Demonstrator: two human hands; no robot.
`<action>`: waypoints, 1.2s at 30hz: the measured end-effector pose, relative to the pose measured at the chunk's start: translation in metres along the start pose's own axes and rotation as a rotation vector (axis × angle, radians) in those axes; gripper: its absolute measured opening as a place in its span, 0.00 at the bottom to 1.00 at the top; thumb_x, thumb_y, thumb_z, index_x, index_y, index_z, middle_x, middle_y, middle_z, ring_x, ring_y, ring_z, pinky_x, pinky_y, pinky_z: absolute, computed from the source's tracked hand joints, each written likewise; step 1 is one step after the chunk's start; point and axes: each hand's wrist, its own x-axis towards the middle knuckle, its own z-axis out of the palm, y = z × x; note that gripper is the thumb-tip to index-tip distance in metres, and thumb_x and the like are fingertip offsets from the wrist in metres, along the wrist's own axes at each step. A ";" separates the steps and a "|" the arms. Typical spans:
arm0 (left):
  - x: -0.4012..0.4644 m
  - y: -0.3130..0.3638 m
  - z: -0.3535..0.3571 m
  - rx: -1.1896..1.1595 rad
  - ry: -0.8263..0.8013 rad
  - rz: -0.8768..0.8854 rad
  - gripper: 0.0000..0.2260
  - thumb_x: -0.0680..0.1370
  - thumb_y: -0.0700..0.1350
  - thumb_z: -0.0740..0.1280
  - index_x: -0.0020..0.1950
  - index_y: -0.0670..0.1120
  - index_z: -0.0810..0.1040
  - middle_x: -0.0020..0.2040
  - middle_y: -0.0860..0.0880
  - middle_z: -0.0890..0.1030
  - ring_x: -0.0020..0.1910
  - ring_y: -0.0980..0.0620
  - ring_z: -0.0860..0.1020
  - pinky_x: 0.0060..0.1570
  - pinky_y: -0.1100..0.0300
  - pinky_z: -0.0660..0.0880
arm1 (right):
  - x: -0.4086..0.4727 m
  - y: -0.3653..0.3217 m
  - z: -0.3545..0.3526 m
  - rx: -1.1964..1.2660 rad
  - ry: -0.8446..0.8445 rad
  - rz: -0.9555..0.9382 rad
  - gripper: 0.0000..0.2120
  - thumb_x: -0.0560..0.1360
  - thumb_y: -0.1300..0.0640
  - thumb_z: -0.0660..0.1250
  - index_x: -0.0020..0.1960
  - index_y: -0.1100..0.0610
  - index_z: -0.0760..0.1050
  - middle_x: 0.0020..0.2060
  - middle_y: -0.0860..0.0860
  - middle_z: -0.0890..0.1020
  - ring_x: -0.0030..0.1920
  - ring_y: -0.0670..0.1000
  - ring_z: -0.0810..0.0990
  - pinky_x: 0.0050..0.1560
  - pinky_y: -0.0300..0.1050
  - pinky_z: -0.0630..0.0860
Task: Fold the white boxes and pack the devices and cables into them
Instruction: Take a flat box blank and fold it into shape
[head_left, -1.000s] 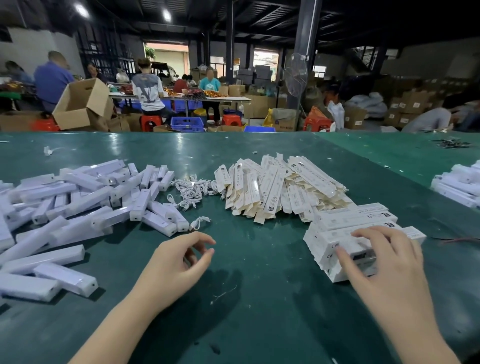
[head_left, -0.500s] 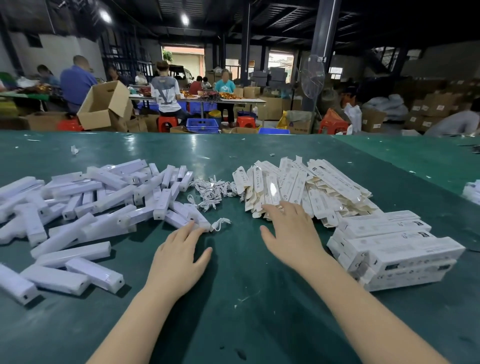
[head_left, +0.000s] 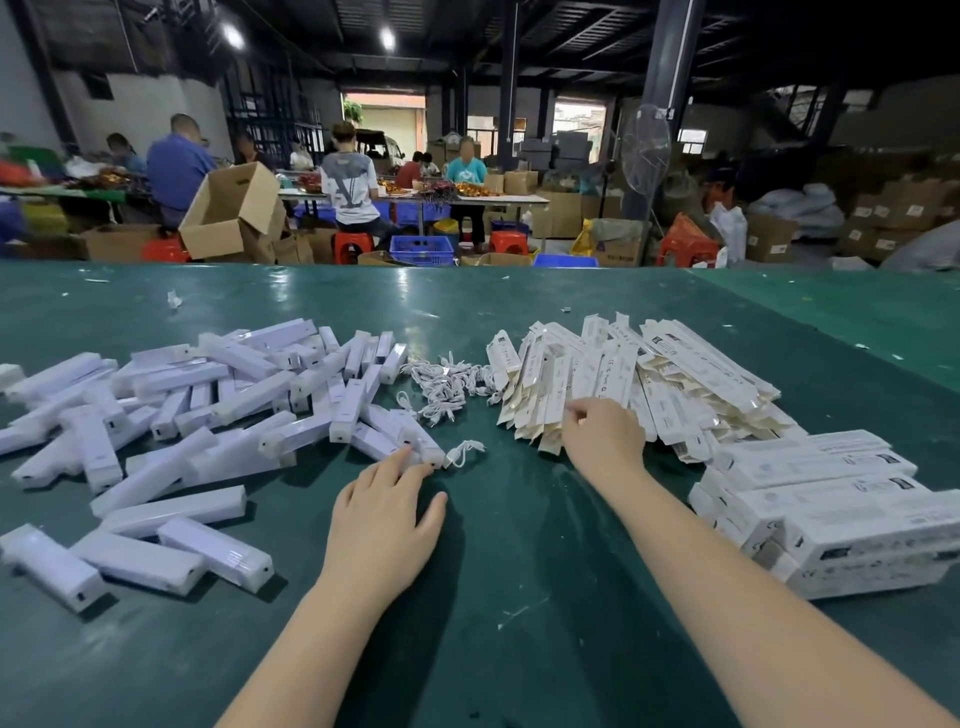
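A: Head view: why the three heaps on the green table (head_left: 519, 649)?

B: Within reach. The right hand (head_left: 605, 434) pinches a flat unfolded white cardboard box (head_left: 558, 400); the left hand (head_left: 387, 512), fingers relaxed, touches a long white plastic device (head_left: 415, 441) beside the coiled white cables (head_left: 449, 384).

A: Change?

B: The right hand's fingers, earlier spread, have closed.

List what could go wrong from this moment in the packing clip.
1. The right hand pinches at the near edge of the overlapping flat boxes; it may lift several at once or drag the pile out of order.
2. The left hand reaches the nearest device with only its fingertips, so the grip may slip.
3. The loose cable lies right beside that device and could be snagged or swept along.
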 end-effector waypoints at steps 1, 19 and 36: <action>0.000 0.000 0.000 0.001 -0.002 -0.002 0.20 0.81 0.58 0.55 0.72 0.56 0.67 0.78 0.57 0.58 0.75 0.52 0.59 0.72 0.54 0.55 | -0.002 0.001 0.000 0.028 -0.009 -0.019 0.17 0.80 0.58 0.56 0.62 0.53 0.79 0.51 0.54 0.83 0.55 0.59 0.77 0.55 0.50 0.73; 0.004 0.016 -0.019 -0.828 0.091 -0.142 0.04 0.75 0.57 0.67 0.46 0.62 0.81 0.52 0.65 0.81 0.54 0.68 0.76 0.53 0.68 0.69 | -0.039 -0.020 -0.032 1.117 0.037 0.121 0.10 0.78 0.66 0.65 0.48 0.54 0.82 0.46 0.48 0.83 0.37 0.42 0.82 0.40 0.31 0.77; -0.005 0.020 -0.043 -1.931 -0.021 -0.335 0.24 0.69 0.43 0.71 0.63 0.35 0.74 0.54 0.40 0.84 0.52 0.49 0.83 0.43 0.62 0.80 | -0.081 -0.037 -0.032 1.227 -0.919 0.020 0.13 0.81 0.53 0.62 0.60 0.59 0.76 0.42 0.54 0.84 0.37 0.49 0.81 0.35 0.41 0.78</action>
